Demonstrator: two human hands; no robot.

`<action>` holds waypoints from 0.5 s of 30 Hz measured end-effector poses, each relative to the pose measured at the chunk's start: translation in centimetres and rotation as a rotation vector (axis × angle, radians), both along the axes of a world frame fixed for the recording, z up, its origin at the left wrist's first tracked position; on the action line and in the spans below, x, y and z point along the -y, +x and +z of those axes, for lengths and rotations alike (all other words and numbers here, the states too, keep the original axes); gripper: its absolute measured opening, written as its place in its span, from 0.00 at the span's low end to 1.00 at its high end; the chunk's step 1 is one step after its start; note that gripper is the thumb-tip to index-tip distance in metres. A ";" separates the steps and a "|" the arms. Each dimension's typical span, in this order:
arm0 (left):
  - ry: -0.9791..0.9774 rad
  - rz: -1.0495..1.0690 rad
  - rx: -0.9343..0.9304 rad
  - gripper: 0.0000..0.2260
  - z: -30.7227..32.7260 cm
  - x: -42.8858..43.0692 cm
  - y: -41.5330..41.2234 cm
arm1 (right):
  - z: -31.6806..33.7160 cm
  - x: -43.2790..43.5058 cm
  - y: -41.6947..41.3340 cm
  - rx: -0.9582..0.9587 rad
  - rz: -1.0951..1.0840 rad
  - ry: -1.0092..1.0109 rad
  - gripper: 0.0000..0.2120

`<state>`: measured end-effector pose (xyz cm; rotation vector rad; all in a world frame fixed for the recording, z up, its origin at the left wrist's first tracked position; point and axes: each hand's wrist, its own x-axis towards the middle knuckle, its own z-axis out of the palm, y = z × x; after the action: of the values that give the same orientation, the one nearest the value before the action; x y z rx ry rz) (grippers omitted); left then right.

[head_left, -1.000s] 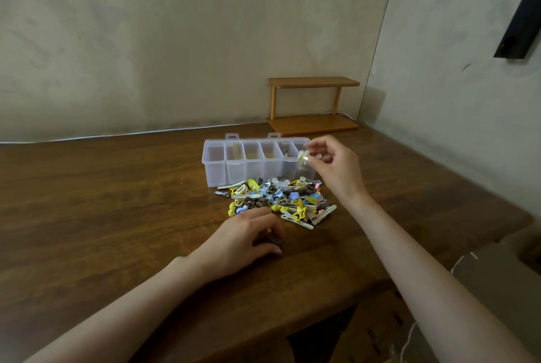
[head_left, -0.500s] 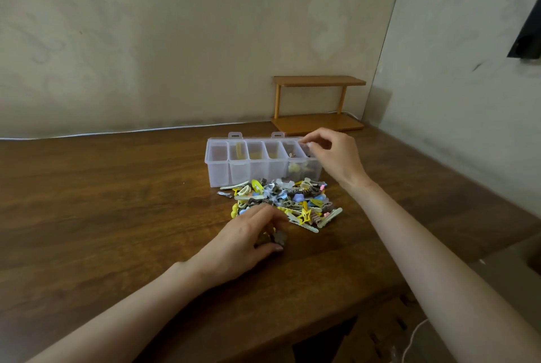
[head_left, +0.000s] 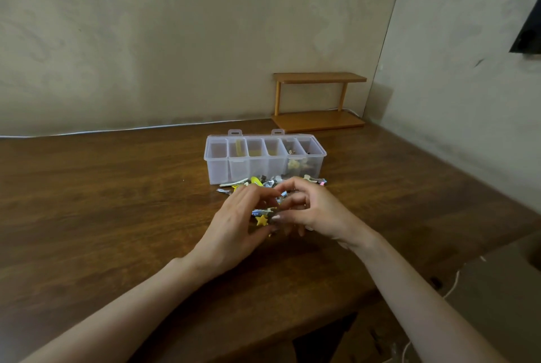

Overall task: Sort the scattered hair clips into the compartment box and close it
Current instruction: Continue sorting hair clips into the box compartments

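Back from the right end of the open compartment box (head_left: 218, 169), the right hand (head_left: 316, 210) joins the left hand (head_left: 234, 228) over the hair clips (head_left: 261, 220) piled on the tabletop (head_left: 117, 201) just in front of it, both hands with curled fingers, though I cannot tell whether either grips a clip, so another pick seems underway with many clips left.

text: none legible | compartment box (head_left: 216, 169): no readable label | hair clips (head_left: 261, 220): any print too small to tell

The left hand (head_left: 234, 225) and right hand (head_left: 319, 213) cover most of the hair clip pile (head_left: 261, 220); whether either grips a clip cannot be determined. Items inside the compartment box (head_left: 218, 169) are blurred, possibly clips.
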<state>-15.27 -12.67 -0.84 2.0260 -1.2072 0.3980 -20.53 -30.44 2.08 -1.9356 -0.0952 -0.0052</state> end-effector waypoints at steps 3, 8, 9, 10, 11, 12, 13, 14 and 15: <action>-0.049 0.084 -0.007 0.17 0.4 -0.3 0.5 | 0.5 1.1 0.6 0.073 -0.131 0.008 0.13; -0.055 0.263 -0.071 0.11 0.7 -1.5 2.5 | 0.8 3.8 2.6 0.240 -0.386 0.062 0.08; -0.044 0.291 -0.082 0.10 0.6 -1.8 2.9 | 0.9 4.2 3.1 0.265 -0.425 0.058 0.08; -0.034 0.318 -0.096 0.10 0.5 -2.0 3.3 | 0.9 4.5 3.6 0.290 -0.457 0.047 0.08; -0.023 0.342 -0.110 0.09 0.3 -2.2 3.6 | 1.0 4.8 4.1 0.311 -0.483 0.032 0.08; -0.012 0.358 -0.126 0.09 0.2 -2.3 3.8 | 1.1 5.1 4.6 0.328 -0.507 0.014 0.09; 0.000 0.369 -0.146 0.08 0.0 -2.4 4.0 | 1.2 5.3 5.1 0.340 -0.527 -0.004 0.08; 0.010 0.374 -0.165 0.07 0.0 -2.5 4.2 | 1.3 5.5 5.6 0.349 -0.543 -0.019 0.08; 0.019 0.378 -0.184 0.07 -0.1 -2.5 4.2 | 1.3 5.7 6.1 0.357 -0.557 -0.038 0.08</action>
<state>-11.05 -10.18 -0.91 2.2549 -0.7192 0.3699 -14.39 -36.12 3.42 -1.9241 0.2100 -0.7229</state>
